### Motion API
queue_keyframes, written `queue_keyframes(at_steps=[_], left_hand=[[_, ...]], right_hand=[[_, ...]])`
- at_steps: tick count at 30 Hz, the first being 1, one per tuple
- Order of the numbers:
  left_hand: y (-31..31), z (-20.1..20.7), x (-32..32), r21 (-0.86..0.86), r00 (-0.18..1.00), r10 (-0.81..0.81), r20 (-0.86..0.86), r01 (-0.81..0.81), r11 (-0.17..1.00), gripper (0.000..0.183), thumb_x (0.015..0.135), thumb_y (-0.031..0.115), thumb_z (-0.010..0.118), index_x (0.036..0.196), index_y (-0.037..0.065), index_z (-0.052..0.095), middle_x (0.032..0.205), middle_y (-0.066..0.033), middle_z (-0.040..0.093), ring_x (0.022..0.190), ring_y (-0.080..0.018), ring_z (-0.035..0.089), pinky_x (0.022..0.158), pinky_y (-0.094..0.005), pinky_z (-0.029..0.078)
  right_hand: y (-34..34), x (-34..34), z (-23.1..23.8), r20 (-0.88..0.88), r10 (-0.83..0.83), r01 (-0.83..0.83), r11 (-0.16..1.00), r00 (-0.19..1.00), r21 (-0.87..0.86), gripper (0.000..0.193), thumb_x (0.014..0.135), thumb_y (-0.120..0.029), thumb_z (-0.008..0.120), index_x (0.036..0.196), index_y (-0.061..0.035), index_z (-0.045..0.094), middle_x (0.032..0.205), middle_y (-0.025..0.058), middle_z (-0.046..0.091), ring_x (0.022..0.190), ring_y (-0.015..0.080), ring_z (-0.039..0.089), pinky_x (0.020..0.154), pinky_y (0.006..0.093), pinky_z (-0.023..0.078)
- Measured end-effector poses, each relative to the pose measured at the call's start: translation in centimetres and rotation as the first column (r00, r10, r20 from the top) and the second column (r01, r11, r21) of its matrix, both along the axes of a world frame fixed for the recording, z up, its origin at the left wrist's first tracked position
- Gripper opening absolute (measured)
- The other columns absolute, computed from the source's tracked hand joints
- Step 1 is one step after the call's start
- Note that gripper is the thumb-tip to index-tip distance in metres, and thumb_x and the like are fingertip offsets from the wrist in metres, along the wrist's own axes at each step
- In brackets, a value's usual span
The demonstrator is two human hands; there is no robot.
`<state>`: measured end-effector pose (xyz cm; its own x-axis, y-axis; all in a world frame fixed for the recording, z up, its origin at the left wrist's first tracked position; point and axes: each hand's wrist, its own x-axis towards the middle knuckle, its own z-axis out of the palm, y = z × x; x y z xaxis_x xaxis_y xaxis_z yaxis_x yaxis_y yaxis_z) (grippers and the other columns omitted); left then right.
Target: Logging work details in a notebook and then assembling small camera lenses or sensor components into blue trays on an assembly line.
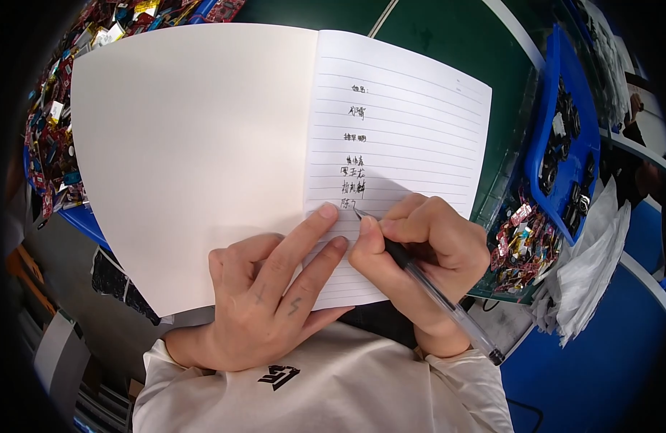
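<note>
An open notebook point(192, 144) lies before me, its left page blank and its right page ruled, with several short lines of handwriting down the middle. My right hand point(430, 252) grips a clear-barrelled pen point(452, 309) with a black grip and end. The pen's tip touches the paper at the lowest handwritten line. My left hand point(257, 310) lies across the lower part of the notebook near the fold, its index and middle fingers stretched out. Those fingertips rest on the ruled page just left of the pen tip, and nothing is held in that hand.
Under the notebook is a green work surface point(455, 32). A heap of small red circuit boards point(55, 144) fills the far left. To the right stands a blue bin point(553, 65) with black parts, beside another small heap of parts point(524, 252) and white plastic bags point(593, 252).
</note>
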<state>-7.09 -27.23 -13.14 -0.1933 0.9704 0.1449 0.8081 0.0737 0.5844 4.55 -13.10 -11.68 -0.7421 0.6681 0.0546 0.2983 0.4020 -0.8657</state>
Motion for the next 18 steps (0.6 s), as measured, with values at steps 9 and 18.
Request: queue_keyframes(at_steps=[9, 18], left_hand=[[0.09, 0.06, -0.07, 0.000, 1.000, 0.000, -0.011, 0.000, 1.000, 0.065, 0.060, 0.040, 0.080, 0.109, 0.001, 0.061, 0.129, -0.0158, 0.054, 0.091, -0.0236, 0.048, 0.078, -0.0305, 0.039], [0.15, 0.12, 0.01, 0.003, 1.000, 0.000, -0.016, 0.000, 1.000, 0.066, 0.061, 0.040, 0.080, 0.110, 0.001, 0.061, 0.129, -0.0159, 0.054, 0.091, -0.0237, 0.048, 0.079, -0.0305, 0.039]], right_hand=[[-0.18, -0.26, -0.09, -0.009, -0.059, 0.059, 0.998, 0.998, -0.015, 0.026, 0.072, 0.011, 0.071, 0.069, -0.0014, 0.049, 0.064, 0.0078, 0.060, 0.056, 0.0076, 0.053, 0.050, 0.0204, 0.040], [-0.01, -0.10, -0.19, -0.020, -0.002, 0.003, 0.999, 1.000, 0.037, 0.026, 0.072, 0.011, 0.071, 0.069, -0.0017, 0.049, 0.063, 0.0079, 0.060, 0.057, 0.0079, 0.054, 0.051, 0.0202, 0.040]])
